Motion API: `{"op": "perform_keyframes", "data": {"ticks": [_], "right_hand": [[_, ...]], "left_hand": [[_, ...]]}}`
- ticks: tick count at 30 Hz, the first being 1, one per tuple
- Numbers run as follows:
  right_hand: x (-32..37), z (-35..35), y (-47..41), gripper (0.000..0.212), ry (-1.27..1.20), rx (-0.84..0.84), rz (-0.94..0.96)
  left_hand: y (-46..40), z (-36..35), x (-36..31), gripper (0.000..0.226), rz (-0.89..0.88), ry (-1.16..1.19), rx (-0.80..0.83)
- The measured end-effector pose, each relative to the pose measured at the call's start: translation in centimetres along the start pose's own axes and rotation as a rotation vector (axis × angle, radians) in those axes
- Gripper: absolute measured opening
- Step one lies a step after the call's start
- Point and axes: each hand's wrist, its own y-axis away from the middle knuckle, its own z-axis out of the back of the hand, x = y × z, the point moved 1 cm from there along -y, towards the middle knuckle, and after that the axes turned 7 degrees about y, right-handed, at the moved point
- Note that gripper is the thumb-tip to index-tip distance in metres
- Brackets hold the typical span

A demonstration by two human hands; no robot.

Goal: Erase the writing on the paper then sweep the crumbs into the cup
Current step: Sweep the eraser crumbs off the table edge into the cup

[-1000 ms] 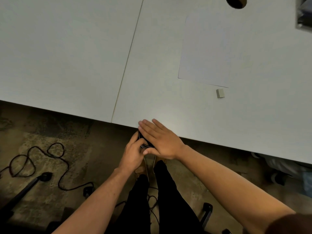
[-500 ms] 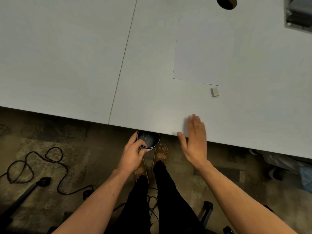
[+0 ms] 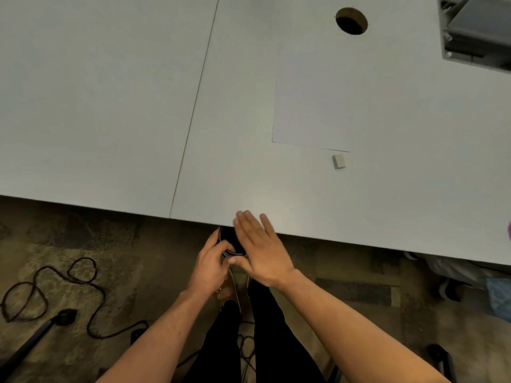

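A white sheet of paper lies flat on the grey table, with no writing that I can make out. A small pale eraser sits just below its near right corner. My left hand grips a dark cup held just under the table's front edge. My right hand, fingers straight and together, hovers over the cup's mouth at the edge and hides most of it. Crumbs are too small to see.
A round cable hole is at the back of the table and a grey box at the far right corner. A seam runs across the tabletop. On the floor lie a black cable and a stand.
My right hand swept left along the table's front edge from the bare tabletop to over the cup. My left hand kept the cup under the edge.
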Motion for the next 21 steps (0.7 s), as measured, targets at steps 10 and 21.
{"op": "perform_keyframes", "data": {"ticks": [10,21], "right_hand": [[0.1,1.4,1.2,0.067,-0.278,-0.077,0.14],[-7.3,4.0,2.8,0.045,-0.661,-0.348,-0.545]], "left_hand": [[1.6,0.2,-0.5,0.016,0.002,0.009,0.029],[5.8,3.0,-1.3,0.047,0.02,-0.059,0.081]]}}
